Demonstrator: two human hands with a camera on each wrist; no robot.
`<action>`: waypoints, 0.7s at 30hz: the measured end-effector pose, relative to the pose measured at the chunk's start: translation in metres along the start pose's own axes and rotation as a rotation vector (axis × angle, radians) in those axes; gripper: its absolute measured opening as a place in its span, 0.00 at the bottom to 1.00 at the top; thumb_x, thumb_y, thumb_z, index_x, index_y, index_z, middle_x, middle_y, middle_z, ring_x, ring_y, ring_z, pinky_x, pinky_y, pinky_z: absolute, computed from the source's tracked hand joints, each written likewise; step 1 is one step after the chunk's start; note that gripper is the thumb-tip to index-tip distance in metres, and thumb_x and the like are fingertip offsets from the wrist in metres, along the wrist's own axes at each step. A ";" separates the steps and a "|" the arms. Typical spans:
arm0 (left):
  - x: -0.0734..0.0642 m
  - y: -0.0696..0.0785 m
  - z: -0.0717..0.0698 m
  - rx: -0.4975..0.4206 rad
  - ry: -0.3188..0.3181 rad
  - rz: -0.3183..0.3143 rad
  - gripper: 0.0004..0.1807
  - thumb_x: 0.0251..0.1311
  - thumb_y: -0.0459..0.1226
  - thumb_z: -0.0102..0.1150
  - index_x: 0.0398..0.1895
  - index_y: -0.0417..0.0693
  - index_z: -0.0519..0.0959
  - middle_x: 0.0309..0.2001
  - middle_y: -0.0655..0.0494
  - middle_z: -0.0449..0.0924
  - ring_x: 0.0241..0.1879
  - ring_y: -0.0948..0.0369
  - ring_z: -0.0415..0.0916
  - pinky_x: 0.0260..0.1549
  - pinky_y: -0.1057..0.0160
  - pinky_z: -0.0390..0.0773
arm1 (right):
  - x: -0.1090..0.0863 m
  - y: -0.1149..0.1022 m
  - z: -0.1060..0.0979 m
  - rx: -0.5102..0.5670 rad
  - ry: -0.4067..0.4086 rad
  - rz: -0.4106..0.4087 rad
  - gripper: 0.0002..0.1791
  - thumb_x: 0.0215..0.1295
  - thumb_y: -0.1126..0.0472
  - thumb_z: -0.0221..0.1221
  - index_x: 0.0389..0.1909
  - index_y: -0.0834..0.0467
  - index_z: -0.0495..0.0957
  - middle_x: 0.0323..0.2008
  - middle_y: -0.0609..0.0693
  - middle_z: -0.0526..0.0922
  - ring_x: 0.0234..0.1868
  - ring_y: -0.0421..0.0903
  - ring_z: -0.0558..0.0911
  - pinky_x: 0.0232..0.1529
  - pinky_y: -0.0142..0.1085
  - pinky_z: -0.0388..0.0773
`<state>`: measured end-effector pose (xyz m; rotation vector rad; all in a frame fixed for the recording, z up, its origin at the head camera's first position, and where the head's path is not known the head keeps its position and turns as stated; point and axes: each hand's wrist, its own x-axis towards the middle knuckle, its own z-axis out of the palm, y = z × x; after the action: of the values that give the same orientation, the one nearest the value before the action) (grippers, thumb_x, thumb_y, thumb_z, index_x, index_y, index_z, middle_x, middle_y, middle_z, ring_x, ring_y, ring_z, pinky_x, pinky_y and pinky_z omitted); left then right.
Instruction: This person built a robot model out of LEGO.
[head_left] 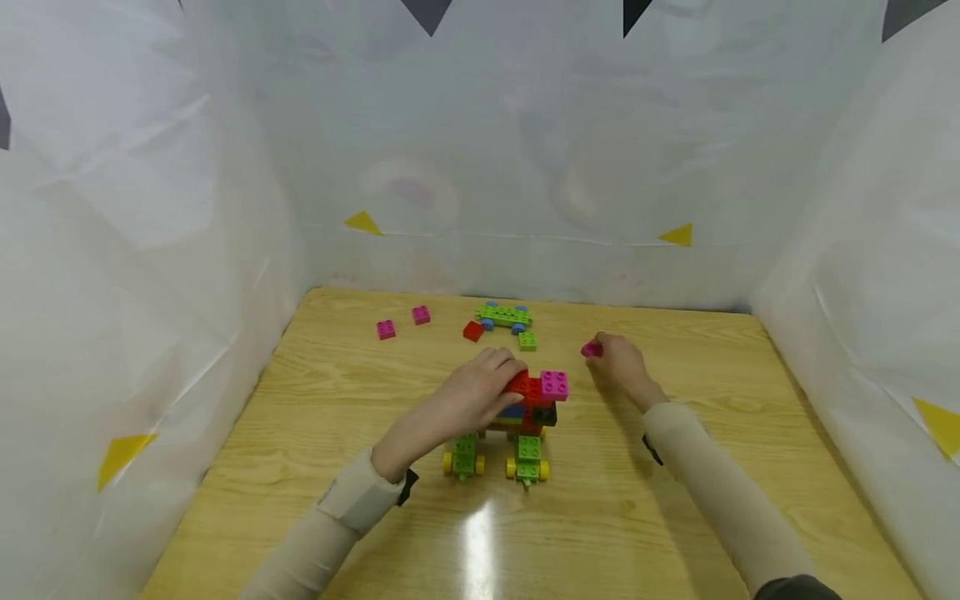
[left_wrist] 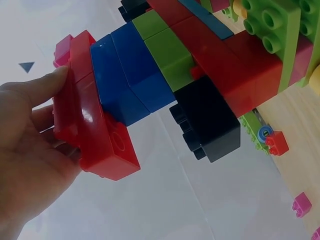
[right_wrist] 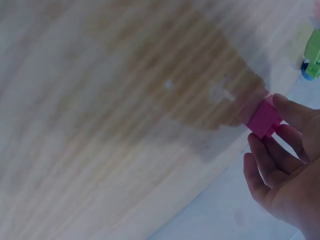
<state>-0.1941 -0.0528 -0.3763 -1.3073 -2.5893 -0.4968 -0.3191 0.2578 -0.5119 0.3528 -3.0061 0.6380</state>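
A model of stacked toy building blocks point(head_left: 528, 417) stands on wheeled green bases at mid-table. My left hand point(head_left: 472, 392) grips its top red blocks point(left_wrist: 87, 115), thumb on one side and fingers behind. Below those blocks come blue, green and red layers, with a black block point(left_wrist: 207, 120) jutting out to the side. One pink block point(head_left: 554, 385) sits on the model's top right end. To the right of the model, my right hand point(head_left: 621, 365) pinches a loose pink block point(right_wrist: 265, 118) between thumb and fingertips, close over the table.
Two pink blocks point(head_left: 386, 329) lie at the back left of the wooden table point(head_left: 315, 400). Near the back middle are a red block point(head_left: 473, 331), a green wheeled base point(head_left: 504, 316) with blue wheels and a small green block point(head_left: 527, 341). White sheeting point(head_left: 525, 167) surrounds the table.
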 end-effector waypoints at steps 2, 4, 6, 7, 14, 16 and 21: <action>0.002 -0.002 0.000 -0.001 -0.001 0.005 0.16 0.66 0.39 0.57 0.53 0.39 0.75 0.46 0.50 0.74 0.44 0.58 0.71 0.42 0.64 0.74 | -0.002 0.000 0.001 0.016 0.006 0.009 0.11 0.60 0.64 0.65 0.40 0.65 0.77 0.35 0.58 0.82 0.35 0.55 0.81 0.36 0.49 0.78; 0.004 -0.004 0.001 -0.001 -0.002 0.003 0.16 0.66 0.39 0.57 0.53 0.39 0.75 0.46 0.50 0.74 0.45 0.57 0.71 0.43 0.64 0.74 | -0.003 0.000 0.002 0.026 0.012 0.003 0.10 0.60 0.65 0.64 0.40 0.64 0.77 0.35 0.57 0.82 0.35 0.54 0.80 0.36 0.48 0.78; 0.007 -0.006 0.001 -0.007 -0.002 0.000 0.16 0.66 0.39 0.57 0.53 0.39 0.74 0.47 0.50 0.74 0.46 0.57 0.71 0.45 0.63 0.74 | -0.004 -0.001 0.002 0.038 0.018 -0.004 0.10 0.60 0.66 0.64 0.40 0.64 0.76 0.35 0.57 0.81 0.36 0.54 0.80 0.36 0.49 0.78; 0.008 -0.007 0.002 -0.015 -0.003 -0.004 0.17 0.66 0.39 0.57 0.53 0.38 0.74 0.47 0.49 0.74 0.47 0.56 0.71 0.46 0.63 0.74 | -0.005 -0.002 0.002 0.049 0.021 -0.008 0.10 0.60 0.66 0.64 0.41 0.63 0.77 0.36 0.57 0.82 0.36 0.54 0.80 0.36 0.49 0.78; 0.013 -0.012 0.001 -0.083 -0.028 -0.033 0.18 0.67 0.39 0.57 0.54 0.37 0.74 0.51 0.47 0.74 0.52 0.54 0.71 0.51 0.60 0.74 | -0.015 -0.026 -0.022 0.191 0.100 -0.119 0.18 0.62 0.66 0.63 0.52 0.66 0.75 0.44 0.61 0.80 0.46 0.58 0.78 0.45 0.54 0.75; 0.013 -0.013 0.000 -0.096 -0.036 -0.039 0.18 0.67 0.39 0.57 0.55 0.38 0.74 0.50 0.48 0.74 0.52 0.55 0.72 0.50 0.60 0.74 | -0.020 -0.039 -0.035 0.209 0.143 -0.192 0.21 0.61 0.67 0.63 0.55 0.66 0.74 0.46 0.61 0.80 0.48 0.58 0.78 0.47 0.54 0.74; 0.015 -0.013 -0.003 -0.083 -0.051 -0.032 0.23 0.65 0.45 0.60 0.56 0.39 0.74 0.50 0.48 0.75 0.50 0.55 0.72 0.49 0.60 0.75 | -0.042 -0.072 -0.071 0.263 0.224 -0.329 0.21 0.61 0.66 0.64 0.55 0.61 0.76 0.47 0.57 0.80 0.48 0.54 0.78 0.45 0.53 0.75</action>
<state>-0.2136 -0.0500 -0.3709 -1.3225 -2.6618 -0.5899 -0.2616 0.2315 -0.4225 0.7170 -2.5739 0.9641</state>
